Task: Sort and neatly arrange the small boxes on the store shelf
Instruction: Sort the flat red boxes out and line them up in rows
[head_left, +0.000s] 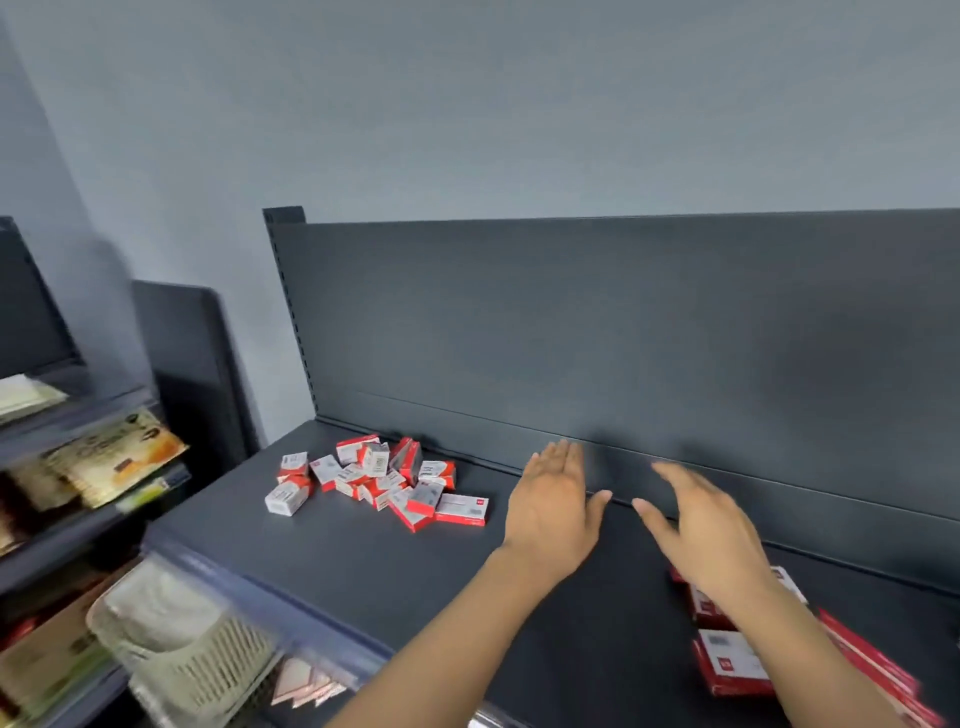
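A jumbled heap of several small red-and-white boxes (375, 479) lies on the dark grey shelf (363, 566) near its back left. More red-and-white boxes (732, 660) sit at the shelf's right, partly hidden under my right forearm. My left hand (553, 506) hovers over the shelf's middle, fingers straight, palm down, holding nothing, just right of the heap. My right hand (709, 530) is beside it, fingers spread and straight, also holding nothing, blurred by motion.
The shelf's dark back panel (623, 338) rises behind. To the left a neighbouring rack holds packaged goods (114, 462). Below the shelf's front edge hang a beige plastic basket (192, 654) and some small packets (306, 686).
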